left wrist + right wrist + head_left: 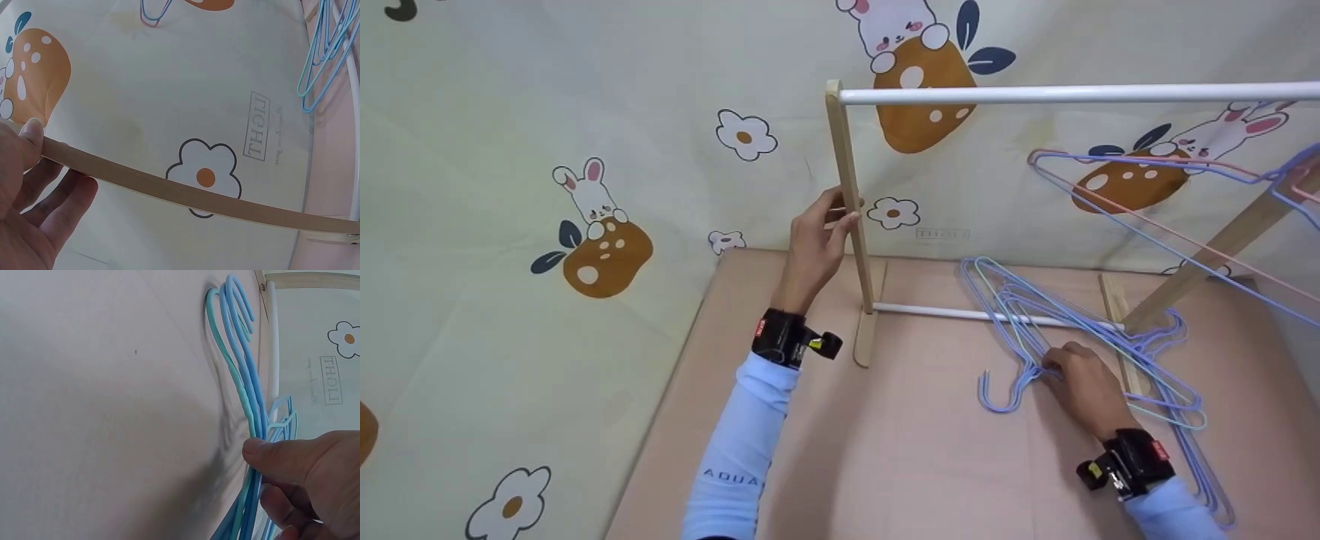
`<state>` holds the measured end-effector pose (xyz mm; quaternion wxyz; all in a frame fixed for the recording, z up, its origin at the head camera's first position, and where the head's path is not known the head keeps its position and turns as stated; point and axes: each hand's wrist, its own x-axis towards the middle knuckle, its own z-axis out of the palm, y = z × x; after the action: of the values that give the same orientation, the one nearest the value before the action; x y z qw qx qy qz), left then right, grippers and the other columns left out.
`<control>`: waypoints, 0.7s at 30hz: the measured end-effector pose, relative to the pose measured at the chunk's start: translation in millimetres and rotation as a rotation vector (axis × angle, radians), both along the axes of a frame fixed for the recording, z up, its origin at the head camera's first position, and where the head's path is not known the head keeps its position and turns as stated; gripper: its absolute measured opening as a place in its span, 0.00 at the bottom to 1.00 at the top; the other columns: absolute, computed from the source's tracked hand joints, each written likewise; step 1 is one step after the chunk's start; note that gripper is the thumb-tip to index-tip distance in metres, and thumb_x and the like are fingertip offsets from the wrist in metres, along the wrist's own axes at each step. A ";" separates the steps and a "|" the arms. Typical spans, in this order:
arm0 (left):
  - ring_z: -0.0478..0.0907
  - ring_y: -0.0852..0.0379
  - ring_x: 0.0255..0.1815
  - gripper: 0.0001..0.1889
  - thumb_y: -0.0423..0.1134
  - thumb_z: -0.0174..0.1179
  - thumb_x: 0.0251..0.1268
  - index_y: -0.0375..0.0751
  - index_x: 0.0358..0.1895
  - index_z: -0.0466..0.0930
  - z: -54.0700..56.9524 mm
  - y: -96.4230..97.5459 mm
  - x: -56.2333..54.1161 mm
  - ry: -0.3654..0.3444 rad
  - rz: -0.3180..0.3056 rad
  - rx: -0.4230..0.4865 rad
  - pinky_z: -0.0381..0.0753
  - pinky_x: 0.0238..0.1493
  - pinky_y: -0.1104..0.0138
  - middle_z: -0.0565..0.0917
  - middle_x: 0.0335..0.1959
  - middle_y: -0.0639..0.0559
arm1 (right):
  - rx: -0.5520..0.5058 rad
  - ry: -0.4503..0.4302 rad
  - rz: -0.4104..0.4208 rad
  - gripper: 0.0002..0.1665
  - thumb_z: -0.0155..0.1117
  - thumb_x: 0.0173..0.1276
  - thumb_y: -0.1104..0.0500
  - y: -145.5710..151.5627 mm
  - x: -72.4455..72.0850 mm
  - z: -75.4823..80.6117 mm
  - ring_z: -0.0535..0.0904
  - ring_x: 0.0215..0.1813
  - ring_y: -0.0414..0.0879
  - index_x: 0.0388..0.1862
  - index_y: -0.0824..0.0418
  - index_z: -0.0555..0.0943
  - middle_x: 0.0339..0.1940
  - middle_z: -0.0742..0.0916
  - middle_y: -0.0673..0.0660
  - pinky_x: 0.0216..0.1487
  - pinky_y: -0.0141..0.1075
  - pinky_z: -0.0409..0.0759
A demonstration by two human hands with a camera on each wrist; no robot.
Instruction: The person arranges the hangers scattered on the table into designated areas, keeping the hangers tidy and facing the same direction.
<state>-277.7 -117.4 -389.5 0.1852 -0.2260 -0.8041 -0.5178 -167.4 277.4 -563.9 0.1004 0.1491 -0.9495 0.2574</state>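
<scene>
My left hand (816, 244) grips the left wooden upright (844, 154) of a small garment rack, thumb on one side and fingers on the other. The left wrist view shows the thumb on the edge of this wooden post (129, 176). On the right, my right hand (1087, 390) pinches a bundle of blue and mint-green wire hangers near their necks. The right wrist view shows the thumb across the hangers (253, 402), their hooks pointing away from the hand. Part of the bundle overlaps the rack's lower white rod (926, 310).
The rack's white top rod (1035, 94) runs to the right edge. A blue and a pink hanger (1132, 214) hang at the right, close to the slanting right upright (1222, 255). More blue hangers (1204, 472) lie on the pinkish surface (930, 450). A patterned wall covering (675, 112) stands behind.
</scene>
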 end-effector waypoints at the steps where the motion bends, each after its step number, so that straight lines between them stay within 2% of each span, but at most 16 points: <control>1: 0.83 0.50 0.51 0.17 0.31 0.57 0.77 0.28 0.64 0.74 0.1 -0.1 0.0 -0.001 0.000 0.002 0.84 0.51 0.68 0.83 0.51 0.41 | 0.002 -0.004 0.002 0.10 0.77 0.55 0.74 -0.1 -0.5 0.1 0.79 0.36 0.54 0.33 0.65 0.86 0.32 0.83 0.57 0.35 0.51 0.81; 12: 0.83 0.50 0.52 0.17 0.32 0.57 0.77 0.28 0.63 0.75 0.3 -0.4 -0.8 0.013 -0.012 -0.004 0.85 0.51 0.67 0.83 0.52 0.41 | 0.029 -0.050 -0.001 0.09 0.76 0.56 0.74 0.6 -3.6 3.1 0.77 0.32 0.51 0.34 0.65 0.86 0.29 0.81 0.55 0.31 0.47 0.79; 19: 0.83 0.51 0.51 0.16 0.32 0.56 0.78 0.29 0.63 0.75 -0.7 -1.1 -1.4 0.021 -0.034 0.015 0.85 0.50 0.66 0.83 0.52 0.35 | 0.018 -0.081 0.025 0.08 0.76 0.57 0.71 4.1 -8.1 5.3 0.75 0.30 0.47 0.33 0.63 0.86 0.28 0.80 0.51 0.29 0.43 0.75; 21: 0.83 0.51 0.51 0.16 0.32 0.56 0.78 0.29 0.63 0.75 -1.1 -1.0 -1.6 0.020 -0.033 0.014 0.85 0.49 0.67 0.83 0.52 0.36 | 0.024 -0.100 0.031 0.08 0.77 0.57 0.71 5.3 -9.5 5.5 0.75 0.30 0.47 0.33 0.63 0.86 0.27 0.79 0.51 0.29 0.42 0.75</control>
<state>-279.3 -118.5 -390.7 0.1864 -0.2432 -0.7946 -0.5241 -176.9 282.7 -558.4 0.0471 0.1516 -0.9539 0.2547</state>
